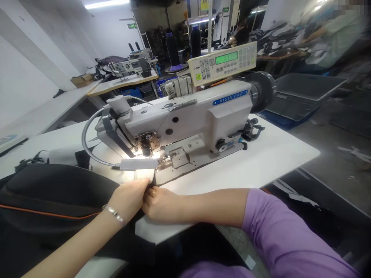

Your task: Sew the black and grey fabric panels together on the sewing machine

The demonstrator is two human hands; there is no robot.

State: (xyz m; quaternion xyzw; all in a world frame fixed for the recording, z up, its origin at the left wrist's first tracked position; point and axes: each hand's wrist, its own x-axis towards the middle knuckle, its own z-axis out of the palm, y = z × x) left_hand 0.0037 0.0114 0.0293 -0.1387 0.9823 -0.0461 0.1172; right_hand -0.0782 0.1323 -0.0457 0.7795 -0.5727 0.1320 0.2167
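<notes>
My left hand [129,199], with a bracelet at the wrist, and my right hand [159,205], with a ring, meet at the front edge of the white sewing table [261,162]. Both are closed in a pinch on the edge of a black fabric piece [58,193] with an orange stripe. That fabric spreads left over the table and my lap. The pinched edge lies just in front of the needle area [147,148] of a white HIGHLEAD sewing machine [191,116], lit by a small gooseneck lamp [138,164].
A control panel [223,63] with a green display stands on top of the machine. Dark thread cones [173,50] rise behind it. Grey bins [304,92] sit at the right. Another sewing station [127,67] stands at the back left, and a person works at the far right.
</notes>
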